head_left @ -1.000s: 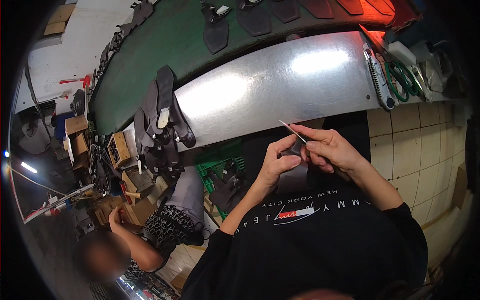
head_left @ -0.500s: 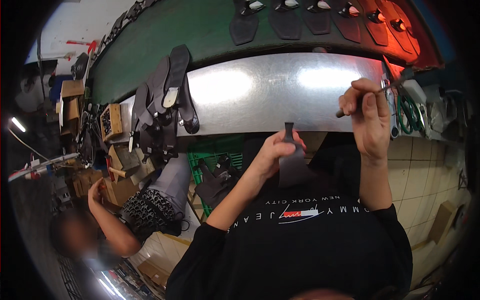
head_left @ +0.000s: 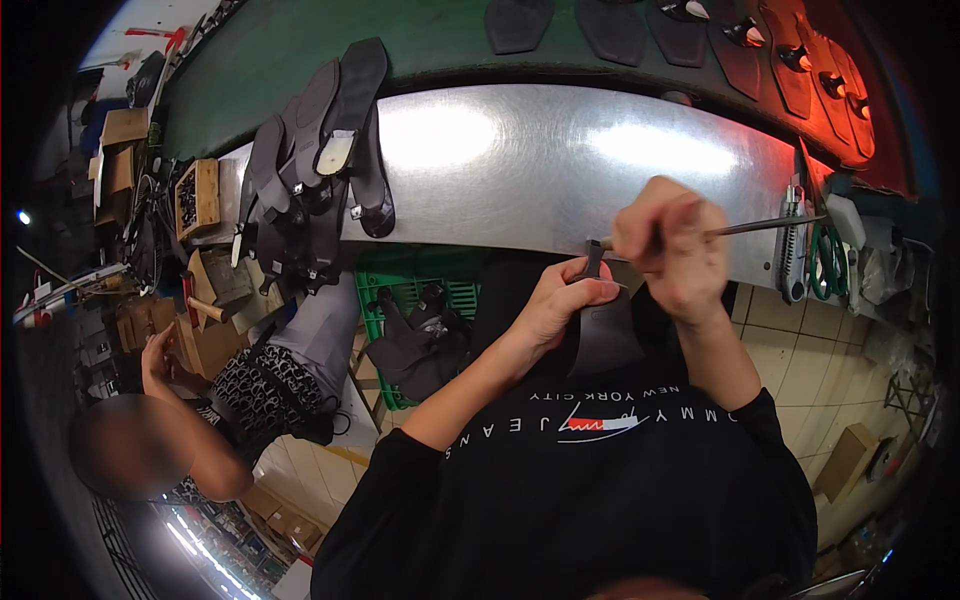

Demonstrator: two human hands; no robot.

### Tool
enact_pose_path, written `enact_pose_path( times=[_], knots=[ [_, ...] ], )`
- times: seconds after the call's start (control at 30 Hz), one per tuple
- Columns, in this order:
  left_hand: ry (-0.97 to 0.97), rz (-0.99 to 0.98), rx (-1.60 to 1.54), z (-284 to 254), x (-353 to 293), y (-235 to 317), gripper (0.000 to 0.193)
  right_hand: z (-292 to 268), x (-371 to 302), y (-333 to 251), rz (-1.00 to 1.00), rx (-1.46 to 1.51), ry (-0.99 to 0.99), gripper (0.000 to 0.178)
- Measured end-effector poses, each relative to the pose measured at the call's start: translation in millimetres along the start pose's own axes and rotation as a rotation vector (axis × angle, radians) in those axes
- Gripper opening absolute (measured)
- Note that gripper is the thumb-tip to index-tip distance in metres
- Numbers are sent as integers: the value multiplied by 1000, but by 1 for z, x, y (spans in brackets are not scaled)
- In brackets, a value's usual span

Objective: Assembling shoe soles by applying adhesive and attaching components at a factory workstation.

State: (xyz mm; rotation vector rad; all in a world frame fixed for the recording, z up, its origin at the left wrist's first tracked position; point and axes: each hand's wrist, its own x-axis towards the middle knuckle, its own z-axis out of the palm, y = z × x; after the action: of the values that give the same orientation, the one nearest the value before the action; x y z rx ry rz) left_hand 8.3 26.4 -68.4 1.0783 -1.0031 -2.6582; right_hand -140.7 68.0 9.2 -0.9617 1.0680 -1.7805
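Observation:
Pinched between thumb and fingers, my left hand [head_left: 555, 308] grips a dark flared strap piece [head_left: 605, 335] at its narrow neck, in front of my chest. The wide end hangs down and the narrow end points up at the bench edge. Right beside it, my right hand [head_left: 672, 250] is closed around a thin dark stick-like tool [head_left: 765, 227], slightly blurred by motion. One long end of the tool sticks out to the right. Its other end lies near the strap's narrow end; I cannot tell whether they touch.
Dark sandals [head_left: 330, 130] are piled on the left of the metal bench [head_left: 520, 150]. More soles [head_left: 610, 30] line the green table [head_left: 430, 60]. Scissors [head_left: 826, 258] and a cutter [head_left: 793, 250] lie right. A green crate [head_left: 375, 270] stands below; a co-worker's hand [head_left: 160, 355] shows left.
My right hand has moved left and down with the tool, up beside the strap piece. My left hand still holds the piece, slightly farther right in the picture. The view has shifted somewhat.

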Motion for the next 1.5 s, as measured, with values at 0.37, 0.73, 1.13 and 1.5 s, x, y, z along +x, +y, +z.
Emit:
enact_pose_path(
  times=[0.37,0.73,1.13,1.5],
  knots=[
    [32,76,57,9,5,-4,16,-3,7,28,97,-111,-26,45],
    [47,73,126,4,5,-7,18,-2,6,9,4,-47,41,42],
    [63,72,41,7,6,-5,19,-1,4,31,86,-101,15,38],
    [-119,120,-159,-5,-10,18,38,-55,-10,17,44,235,414,31]
  ],
)
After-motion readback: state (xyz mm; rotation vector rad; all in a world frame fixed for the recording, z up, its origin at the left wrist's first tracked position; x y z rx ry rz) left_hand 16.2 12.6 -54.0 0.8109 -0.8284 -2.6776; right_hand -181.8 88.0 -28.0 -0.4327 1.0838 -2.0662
